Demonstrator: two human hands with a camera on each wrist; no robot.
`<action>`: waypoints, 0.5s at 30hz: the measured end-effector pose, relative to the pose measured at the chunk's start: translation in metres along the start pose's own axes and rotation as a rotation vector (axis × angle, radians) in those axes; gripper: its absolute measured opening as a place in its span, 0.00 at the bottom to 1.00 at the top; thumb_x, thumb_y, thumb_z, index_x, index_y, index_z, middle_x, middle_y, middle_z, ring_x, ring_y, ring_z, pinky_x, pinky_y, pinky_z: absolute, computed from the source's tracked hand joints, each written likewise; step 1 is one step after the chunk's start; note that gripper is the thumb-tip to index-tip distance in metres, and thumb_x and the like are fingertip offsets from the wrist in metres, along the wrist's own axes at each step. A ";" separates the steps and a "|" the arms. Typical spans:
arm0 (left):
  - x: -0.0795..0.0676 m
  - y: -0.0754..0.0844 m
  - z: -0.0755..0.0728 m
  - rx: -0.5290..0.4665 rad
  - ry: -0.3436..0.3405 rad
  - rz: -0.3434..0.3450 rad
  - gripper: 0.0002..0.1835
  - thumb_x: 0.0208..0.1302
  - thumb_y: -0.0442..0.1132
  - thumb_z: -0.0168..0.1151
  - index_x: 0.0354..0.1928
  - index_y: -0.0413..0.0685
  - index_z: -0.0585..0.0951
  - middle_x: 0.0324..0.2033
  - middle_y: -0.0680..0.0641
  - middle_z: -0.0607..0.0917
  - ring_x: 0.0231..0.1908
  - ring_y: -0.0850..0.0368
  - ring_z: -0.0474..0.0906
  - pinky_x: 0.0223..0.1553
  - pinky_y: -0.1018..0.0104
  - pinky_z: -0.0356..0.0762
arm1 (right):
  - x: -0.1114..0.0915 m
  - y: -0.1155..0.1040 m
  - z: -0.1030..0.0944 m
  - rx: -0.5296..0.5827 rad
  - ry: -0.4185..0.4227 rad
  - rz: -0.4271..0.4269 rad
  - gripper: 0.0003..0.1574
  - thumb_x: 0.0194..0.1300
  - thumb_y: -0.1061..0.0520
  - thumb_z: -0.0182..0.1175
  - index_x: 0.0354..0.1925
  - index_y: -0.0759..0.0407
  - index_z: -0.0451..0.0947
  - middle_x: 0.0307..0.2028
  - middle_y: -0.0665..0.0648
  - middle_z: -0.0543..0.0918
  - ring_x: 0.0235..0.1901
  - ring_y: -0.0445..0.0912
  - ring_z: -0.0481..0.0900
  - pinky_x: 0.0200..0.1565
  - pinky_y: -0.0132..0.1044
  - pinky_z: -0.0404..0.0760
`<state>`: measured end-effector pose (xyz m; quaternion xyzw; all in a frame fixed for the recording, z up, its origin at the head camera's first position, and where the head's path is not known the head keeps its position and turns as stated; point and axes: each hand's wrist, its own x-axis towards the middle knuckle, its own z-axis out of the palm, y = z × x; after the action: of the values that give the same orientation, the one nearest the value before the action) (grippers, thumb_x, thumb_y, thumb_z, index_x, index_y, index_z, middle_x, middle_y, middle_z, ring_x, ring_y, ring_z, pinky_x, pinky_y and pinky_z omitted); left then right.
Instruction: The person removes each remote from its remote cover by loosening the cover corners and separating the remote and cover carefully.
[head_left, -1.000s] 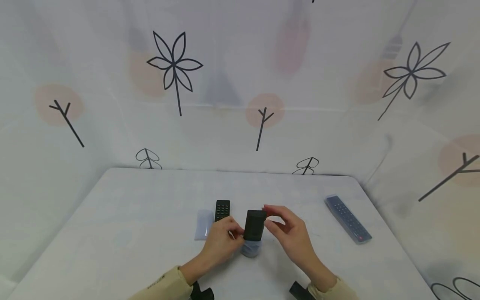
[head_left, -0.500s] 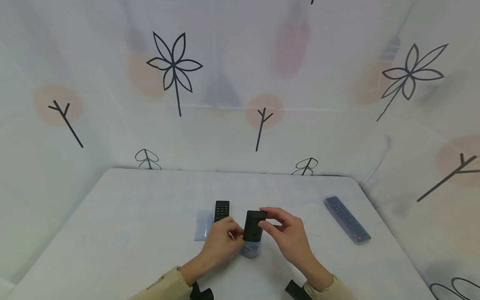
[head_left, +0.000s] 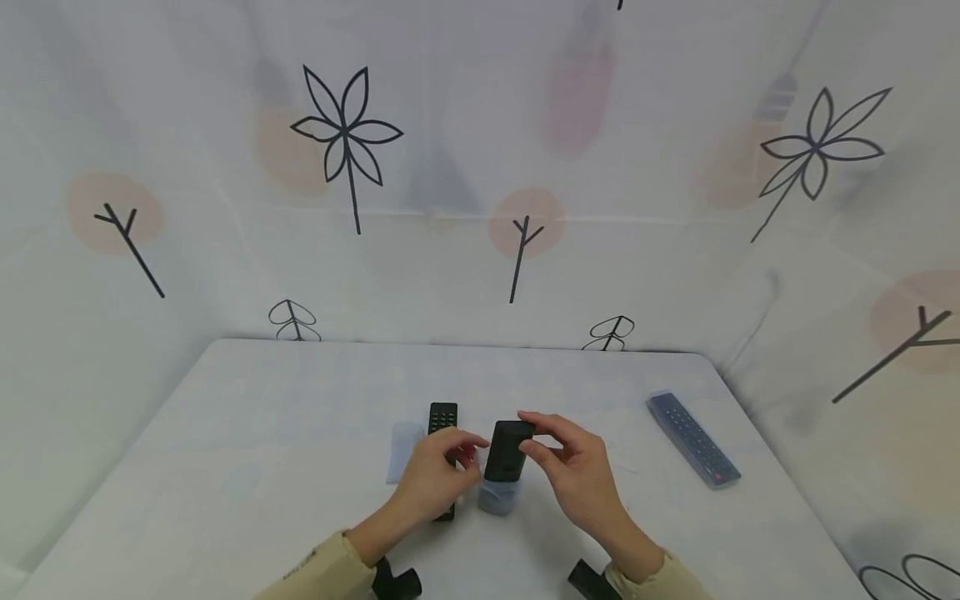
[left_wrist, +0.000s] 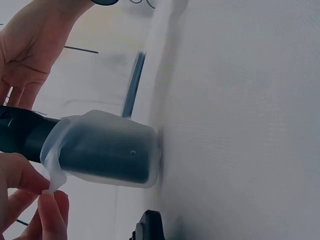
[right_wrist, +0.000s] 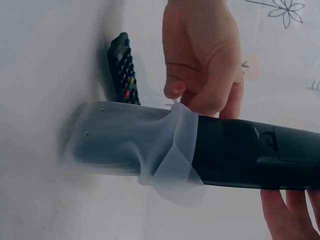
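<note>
A black remote control (head_left: 506,450) stands upright, its lower end inside a translucent plastic sleeve (head_left: 497,498) whose bottom is right at the table. My right hand (head_left: 581,475) holds the remote near its upper end, between thumb and fingers. With thumb and fingertips, my left hand (head_left: 433,477) pinches the sleeve's loose rim, best seen in the left wrist view, where the rim (left_wrist: 56,176) is pulled out from the remote. The right wrist view shows the sleeve (right_wrist: 112,137) bunched and folded over around the remote's black back (right_wrist: 230,150).
Behind my left hand lies another black remote (head_left: 444,415), partly hidden, beside a flat translucent sleeve (head_left: 403,450). A remote in a clear cover (head_left: 693,439) lies on the right of the white table (head_left: 225,442). Patterned cloth (head_left: 427,275) hangs behind.
My left hand has shifted slightly left and up, uncovering the lower end of the remote behind it. My right hand has moved in from beside the upright remote to hold its upper end.
</note>
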<state>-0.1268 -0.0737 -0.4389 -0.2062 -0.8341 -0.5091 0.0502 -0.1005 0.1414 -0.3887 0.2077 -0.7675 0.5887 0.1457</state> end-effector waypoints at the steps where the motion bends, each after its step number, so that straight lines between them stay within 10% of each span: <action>1: 0.000 0.000 -0.001 -0.002 -0.006 -0.005 0.16 0.56 0.26 0.65 0.46 0.48 0.86 0.33 0.53 0.81 0.32 0.63 0.78 0.35 0.68 0.79 | 0.000 0.000 0.000 -0.004 0.000 -0.011 0.21 0.62 0.67 0.67 0.54 0.57 0.82 0.47 0.54 0.85 0.45 0.44 0.82 0.41 0.35 0.84; 15: 0.012 0.003 -0.017 -0.064 -0.078 -0.106 0.16 0.65 0.49 0.68 0.51 0.50 0.84 0.33 0.55 0.81 0.25 0.61 0.78 0.24 0.65 0.79 | 0.003 -0.013 -0.001 0.031 -0.065 -0.110 0.20 0.64 0.72 0.62 0.54 0.61 0.80 0.48 0.57 0.84 0.47 0.46 0.83 0.44 0.35 0.83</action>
<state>-0.1388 -0.0835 -0.4244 -0.1830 -0.8283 -0.5293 -0.0159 -0.0971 0.1393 -0.3762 0.2710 -0.7501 0.5843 0.1497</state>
